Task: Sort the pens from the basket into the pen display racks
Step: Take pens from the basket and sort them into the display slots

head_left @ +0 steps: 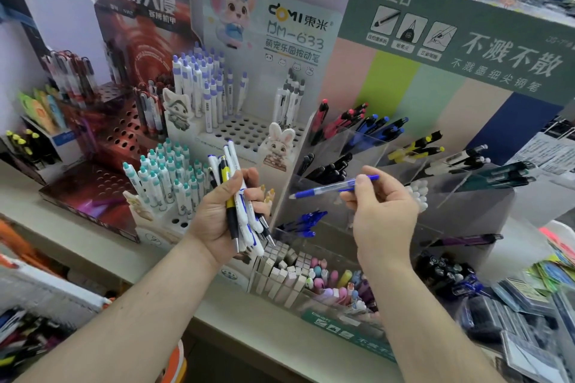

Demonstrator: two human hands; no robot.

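Note:
My left hand (222,214) grips a bundle of several pens (239,195), mostly white, one yellow and black, tips pointing down. My right hand (384,211) pinches a blue pen (326,189) with a clear barrel, held nearly level with its tip to the left. That pen hovers in front of the clear acrylic rack (389,171), just above a compartment holding blue pens (303,222). The white rack (249,133) with purple-capped pens stands behind my left hand, and the teal-capped pens (165,177) stand to its left. No basket is in view.
A red rack (115,136) with empty holes stands at the left. Upper acrylic compartments hold red, blue, black and yellow pens (413,149). Boxed items and pastel erasers (329,283) fill a tray below my hands. The shelf edge (217,317) runs along the front.

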